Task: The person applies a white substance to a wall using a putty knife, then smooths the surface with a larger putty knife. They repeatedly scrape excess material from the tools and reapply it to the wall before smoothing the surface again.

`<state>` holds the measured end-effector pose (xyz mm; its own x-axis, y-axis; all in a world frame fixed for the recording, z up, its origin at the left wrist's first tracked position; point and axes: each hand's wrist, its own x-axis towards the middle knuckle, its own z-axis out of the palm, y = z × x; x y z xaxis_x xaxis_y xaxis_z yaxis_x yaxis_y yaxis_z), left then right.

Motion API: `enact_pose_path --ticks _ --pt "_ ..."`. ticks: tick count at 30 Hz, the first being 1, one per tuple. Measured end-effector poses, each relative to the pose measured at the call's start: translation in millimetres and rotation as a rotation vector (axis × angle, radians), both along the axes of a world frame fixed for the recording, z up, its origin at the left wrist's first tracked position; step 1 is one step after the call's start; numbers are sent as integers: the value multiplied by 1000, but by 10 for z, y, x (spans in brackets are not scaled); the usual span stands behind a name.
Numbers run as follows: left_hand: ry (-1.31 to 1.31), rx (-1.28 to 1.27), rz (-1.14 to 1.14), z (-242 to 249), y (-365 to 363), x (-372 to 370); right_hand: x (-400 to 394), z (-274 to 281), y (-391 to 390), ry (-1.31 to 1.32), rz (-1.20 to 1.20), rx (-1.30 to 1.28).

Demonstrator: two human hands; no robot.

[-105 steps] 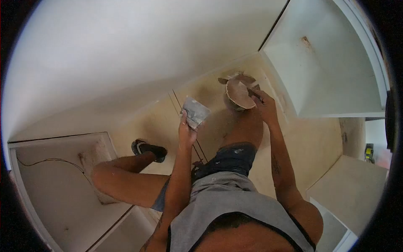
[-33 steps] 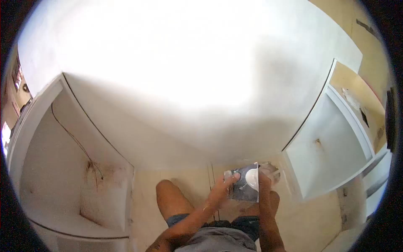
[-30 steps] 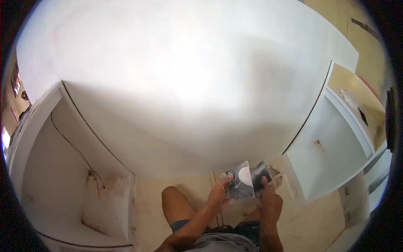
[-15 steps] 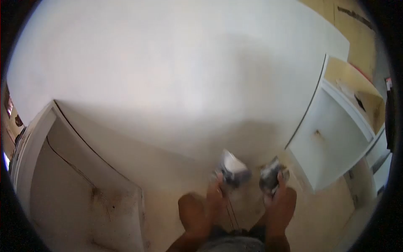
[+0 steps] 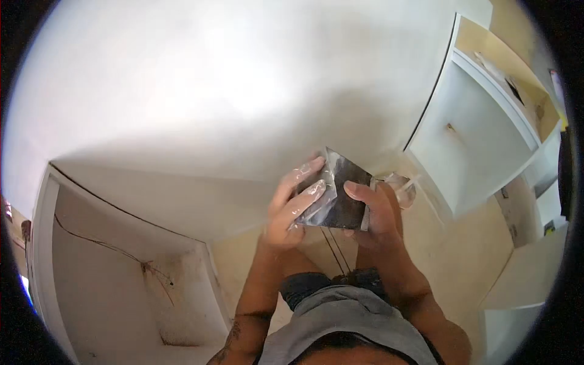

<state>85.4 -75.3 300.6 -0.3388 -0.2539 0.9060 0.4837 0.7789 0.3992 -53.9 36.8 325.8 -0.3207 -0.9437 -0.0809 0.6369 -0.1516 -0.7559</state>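
Observation:
A dark, flat, roughly square piece [image 5: 350, 210] smeared with whitish paste is held between my hands at the middle of the view. My left hand [image 5: 289, 210] has its fingers, wet with white paste, over the piece's left side. My right hand [image 5: 380, 210] grips its right side, the thumb lying on the dark face. Beside the right hand, a blurred, pale object [image 5: 401, 187] shows; what it is I cannot tell.
A large white panel [image 5: 201, 73] fills the space in front. An open white recess [image 5: 97, 261] with loose wires [image 5: 143, 264] stands at the left. White shelving [image 5: 486, 115] is at the right, above a beige floor [image 5: 438, 261].
Both hands have risen and come together at the dark piece. Before, they were lower and apart, each with a blurred dark and whitish object. The view has shifted.

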Motion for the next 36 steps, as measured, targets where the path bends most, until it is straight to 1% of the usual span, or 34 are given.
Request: enact_pose_path --ticks 1,2,3,5,6,8,9,10,11,12,14,15,16,17,18,19,20,21,22,23,24,25,26,27,28,29,30,32,33,35,36 --pt "-68 6 45 -28 -45 35 42 126 -7 83 -1 21" --pt "-74 9 45 -40 -88 66 58 165 -17 166 3 40" --pt "-128 -36 102 -51 -113 96 43 131 -18 161 10 49" --pt "-249 -81 215 -51 -144 182 -12 23 -48 96 60 50" --pt "-255 -77 222 -63 -165 250 -22 -28 -71 63 84 48" --pt "-458 -73 365 -183 -221 356 -91 -147 -107 0 127 42" --pt "-685 -274 493 -271 -268 468 -131 -183 -119 -28 145 37" --pt "-684 -279 494 -525 -317 484 -192 -195 -144 -56 160 27" --pt "-746 -148 412 -877 -349 501 -260 -180 -162 -79 176 15" --pt "-799 -28 332 -1077 -310 525 -318 -114 -153 -69 176 -5" --pt "-800 265 496 -1268 -6 553 -472 105 -193 354 -12 27" --pt "-708 350 505 -1447 39 593 -708 48 -352 39 136 -46" --pt "-584 486 499 -1564 112 605 -874 188 -444 61 120 -102" --pt "-524 687 511 -1552 256 640 -1014 347 -507 149 67 -122" --pt "-537 747 575 -1677 327 682 -1119 507 -540 227 11 -130" --pt "-551 809 640 -1739 329 684 -1173 779 -549 422 -149 -124" --pt "-548 780 632 -1672 359 620 -1315 996 -644 414 -181 -199" --pt "-484 969 592 -1569 439 560 -1499 1241 -736 669 -256 -315" --pt "-419 1159 547 -1531 485 558 -1649 1522 -837 951 -421 -298" --pt "-430 1146 544 -1697 436 590 -1809 1780 -967 1138 -580 -330" --pt "-428 1070 500 -1950 345 649 -1964 2059 -1087 1275 -693 -270" --pt "-427 997 456 -2081 300 696 -2045 2323 -1171 1335 -792 -320" --pt "-437 985 455 -2071 277 687 -2223 2533 -1356 1426 -914 -303" --pt "-404 986 382 -2063 263 660 -2393 2728 -1520 1517 -1034 -281" --pt "-371 986 310 -2054 237 644 -2525 2920 -1608 1549 -1037 -203" --pt "-375 976 310 -2038 209 639 -2617 3063 -1664 1580 -1038 -127" --pt "-380 1014 321 -2022 202 641 -2646 3149 -1679 1574 -1044 -127" --pt "-386 1093 338 -1990 192 626 -2699 3296 -1698 1552 -987 7" --pt "-384 1137 345 -1981 206 614 -2739 3341 -1759 1554 -990 5" --pt "-376 1180 345 -1973 231 599 -2811 3372 -1918 1625 -1153 -38" --pt "-401 1186 353 -1964 243 608 -2776 3372 -1957 1627 -1158 -40"
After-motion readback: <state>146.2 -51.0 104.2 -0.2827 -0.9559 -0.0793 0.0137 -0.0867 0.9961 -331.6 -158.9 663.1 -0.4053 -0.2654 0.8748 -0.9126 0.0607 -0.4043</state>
